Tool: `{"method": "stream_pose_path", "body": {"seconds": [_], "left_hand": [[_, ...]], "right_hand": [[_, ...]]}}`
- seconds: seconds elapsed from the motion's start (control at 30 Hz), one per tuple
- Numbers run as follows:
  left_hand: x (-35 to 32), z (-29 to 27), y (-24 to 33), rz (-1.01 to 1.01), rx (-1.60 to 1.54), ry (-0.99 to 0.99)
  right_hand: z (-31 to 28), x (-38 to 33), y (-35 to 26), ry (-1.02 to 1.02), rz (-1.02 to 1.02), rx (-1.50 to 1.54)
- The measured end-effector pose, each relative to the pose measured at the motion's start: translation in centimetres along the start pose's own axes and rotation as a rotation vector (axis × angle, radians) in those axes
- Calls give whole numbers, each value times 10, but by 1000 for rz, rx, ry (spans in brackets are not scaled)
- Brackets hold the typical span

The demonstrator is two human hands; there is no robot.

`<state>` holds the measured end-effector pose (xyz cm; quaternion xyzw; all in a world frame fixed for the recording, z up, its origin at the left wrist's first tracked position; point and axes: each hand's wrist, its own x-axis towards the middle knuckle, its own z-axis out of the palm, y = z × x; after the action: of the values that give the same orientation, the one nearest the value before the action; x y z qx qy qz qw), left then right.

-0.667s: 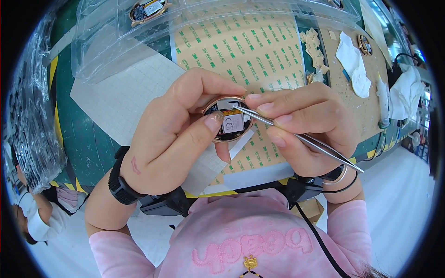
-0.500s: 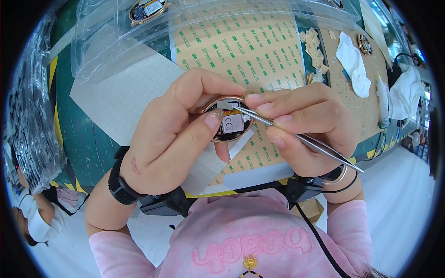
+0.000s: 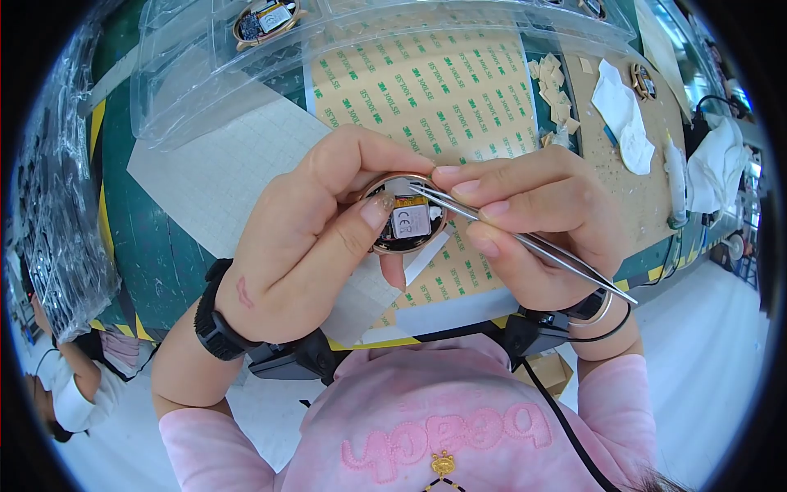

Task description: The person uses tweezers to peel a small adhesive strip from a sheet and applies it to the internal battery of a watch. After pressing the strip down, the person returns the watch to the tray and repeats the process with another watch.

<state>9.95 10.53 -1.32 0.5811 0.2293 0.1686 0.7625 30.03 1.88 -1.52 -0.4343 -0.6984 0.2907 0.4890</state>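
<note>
- The left hand [image 3: 299, 238], at nine o'clock, is clamping a round rose-gold metal watch case [image 3: 411, 221].
- The right hand [image 3: 549, 213] (at three o'clock) is pinching slender silver metal tweezers [image 3: 456, 207]; their long axis is pointing toward ten, tips over the case's twelve-o'clock part.

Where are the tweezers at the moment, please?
In the head view, the tweezers are right of centre, gripped by the right hand, their tips at the upper part of the round device in the left hand.
</note>
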Motion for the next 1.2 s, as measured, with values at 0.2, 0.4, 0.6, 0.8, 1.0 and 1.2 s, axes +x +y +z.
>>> {"method": "stream_pose_path", "body": {"seconds": [0.2,0.4,0.6,0.8,1.0,1.2], "left_hand": [[-1,1,2,-37,-57,31],[1,-5,6,-134,-163,-2],[0,-3,3,-109,-181,6],[1,-2,1,-80,-158,16],[1,-2,2,-75,-128,11],[1,-2,0,-51,-99,5]], "right_hand": [[1,4,-3,6,-93,-129],[3,5,-2,18,-171,-218],[3,8,0,16,-204,-168],[1,9,0,-3,-210,-182],[0,9,-1,-12,-206,-179],[3,8,-1,14,-205,-167]]}}
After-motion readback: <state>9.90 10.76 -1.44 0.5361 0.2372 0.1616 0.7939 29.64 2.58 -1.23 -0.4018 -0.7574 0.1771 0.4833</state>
